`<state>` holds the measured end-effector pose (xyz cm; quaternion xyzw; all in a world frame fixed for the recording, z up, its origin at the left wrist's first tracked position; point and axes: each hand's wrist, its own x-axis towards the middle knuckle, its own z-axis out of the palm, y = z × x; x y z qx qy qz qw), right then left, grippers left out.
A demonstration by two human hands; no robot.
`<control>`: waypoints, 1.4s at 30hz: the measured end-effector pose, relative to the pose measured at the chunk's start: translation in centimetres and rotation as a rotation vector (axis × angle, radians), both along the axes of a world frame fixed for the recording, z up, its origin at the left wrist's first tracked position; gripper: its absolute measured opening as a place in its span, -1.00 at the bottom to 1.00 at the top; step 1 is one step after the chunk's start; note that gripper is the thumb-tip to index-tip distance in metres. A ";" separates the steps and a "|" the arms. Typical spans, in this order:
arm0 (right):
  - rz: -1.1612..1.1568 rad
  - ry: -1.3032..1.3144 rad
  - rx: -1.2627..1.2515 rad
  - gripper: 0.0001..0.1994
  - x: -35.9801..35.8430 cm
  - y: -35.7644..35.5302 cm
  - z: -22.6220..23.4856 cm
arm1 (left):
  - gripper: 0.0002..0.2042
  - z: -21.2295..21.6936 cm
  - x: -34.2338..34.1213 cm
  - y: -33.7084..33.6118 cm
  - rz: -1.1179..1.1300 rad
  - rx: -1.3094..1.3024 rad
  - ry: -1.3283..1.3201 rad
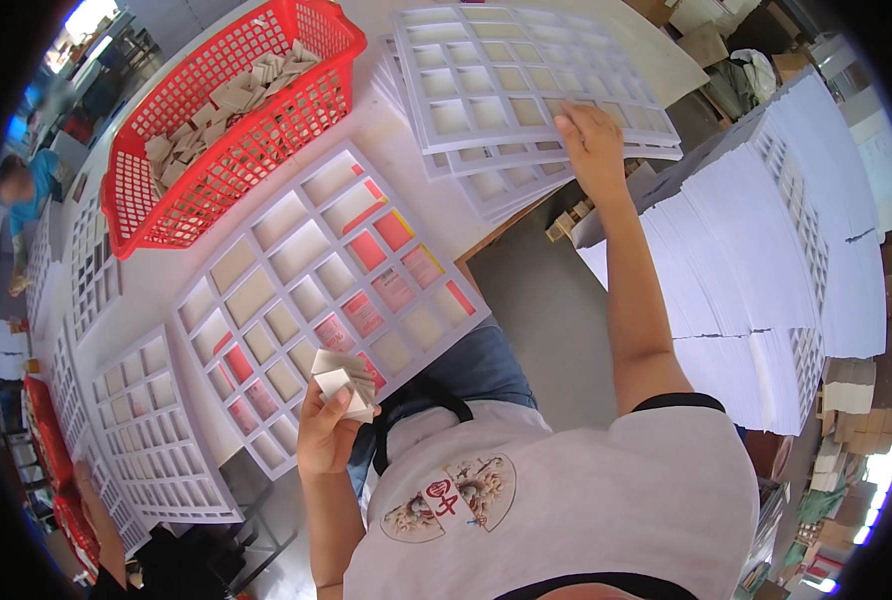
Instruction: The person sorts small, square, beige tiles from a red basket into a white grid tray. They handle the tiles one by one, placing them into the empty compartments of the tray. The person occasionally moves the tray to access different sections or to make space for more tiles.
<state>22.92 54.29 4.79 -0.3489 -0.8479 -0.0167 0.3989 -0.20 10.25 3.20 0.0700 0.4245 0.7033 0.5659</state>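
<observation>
My left hand (330,432) is closed around a small stack of cream, square-cut card pieces (344,383), held over the near edge of a white grid panel (291,325). That panel lies on the table before me, with pink and yellow print showing through some openings. At the upper right, my right hand (594,150) grips the near edge of the top white grid panel (526,80) of a pile. Its fingertips rest on the panel's face; the underside of the grip is hidden.
A red plastic basket (236,170) of loose cream pieces stands on the white table (406,190). More grid panels (161,430) lie to the left. Tall stacks of white sheets (711,290) rise at the right. Another person (36,185) is at the far left; someone's arm (103,520) shows lower left.
</observation>
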 end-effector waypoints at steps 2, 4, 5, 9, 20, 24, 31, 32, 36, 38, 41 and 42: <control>0.002 0.041 -0.147 -0.56 0.1 -1.0 1.2 | -0.49 0.1 0.3 0.3 -0.021 -0.005 0.002; -0.026 0.128 -0.172 -0.52 0.1 -1.4 1.8 | -0.49 0.0 0.5 0.1 -0.065 -0.008 0.011; -0.060 0.196 -0.120 -0.50 0.5 -1.1 2.0 | -0.49 0.0 0.5 0.2 -0.103 -0.005 0.018; -0.250 -0.053 0.033 -0.48 3.3 3.2 -0.6 | -0.50 0.0 1.0 0.2 -0.146 0.006 0.006; 0.913 0.207 -1.321 -0.70 -5.0 -20.4 0.7 | -0.50 1.5 1.8 0.3 -0.361 -0.095 0.260; 0.912 -0.155 -1.310 -0.80 -8.2 -27.2 0.3 | -0.50 1.4 1.8 -0.7 -0.381 -0.124 0.397; 0.622 0.185 -1.512 -0.83 -10.7 -28.1 -1.5 | -0.54 0.4 0.2 -6.6 -0.333 -0.290 0.256; 0.635 0.171 -1.519 -0.84 -11.5 -28.0 -1.8 | -0.57 0.3 0.1 -7.3 -0.349 -0.289 0.257; 0.771 0.122 -1.504 -0.91 -14.8 -29.9 -3.1 | -0.61 -0.8 0.1 -10.4 -0.229 -0.315 0.197; 0.852 0.028 -1.399 -0.92 -16.5 -31.7 -3.2 | -0.60 -2.0 0.4 -11.3 -0.131 -0.307 0.169; 0.928 -0.085 -1.026 -0.87 -17.4 -32.4 -4.8 | -0.61 -3.1 1.0 -11.3 0.024 -0.278 0.108; 0.951 -0.091 -0.844 -0.86 -17.5 -32.3 -5.5 | -0.62 -3.4 1.0 -11.2 0.076 -0.263 0.085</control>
